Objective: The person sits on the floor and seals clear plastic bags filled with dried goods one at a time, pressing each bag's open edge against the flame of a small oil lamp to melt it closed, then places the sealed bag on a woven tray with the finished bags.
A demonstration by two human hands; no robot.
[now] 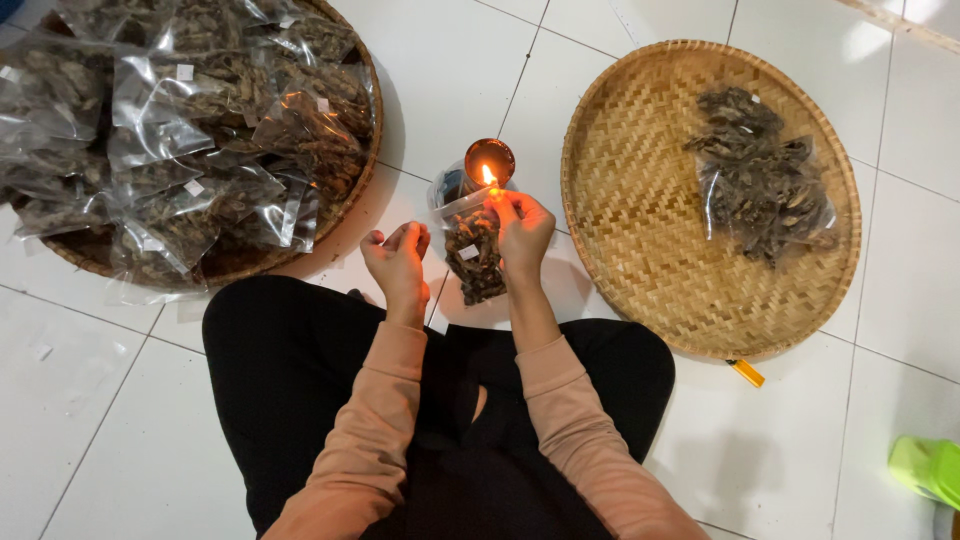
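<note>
The clear plastic bag (473, 255) of dark dried pieces hung just left of the frame's centre, its top edge pinched in the right hand (522, 232) and held at the candle flame (488, 175). The left hand (398, 258) sat close beside the bag with fingers curled together; I could not tell whether it touched the film.

Held too long at the flame, the film could have melted through or caught, and the fingertips so near the fire could have been burned. The candle (487, 163) stood in a small cup on the white tile floor (80, 400), where a nudge from the bag might have tipped it.

A small white square label showed on the bag's front. In the upper left, a round woven tray (352, 190) was heaped with similar clear bags (190, 120), each bearing a small white label. At right, a paler woven tray (640, 270) held one filled bag (765, 185). A yellow lighter (746, 373) lay touching its lower rim, and a green object (925, 468) sat at the lower right edge.
</note>
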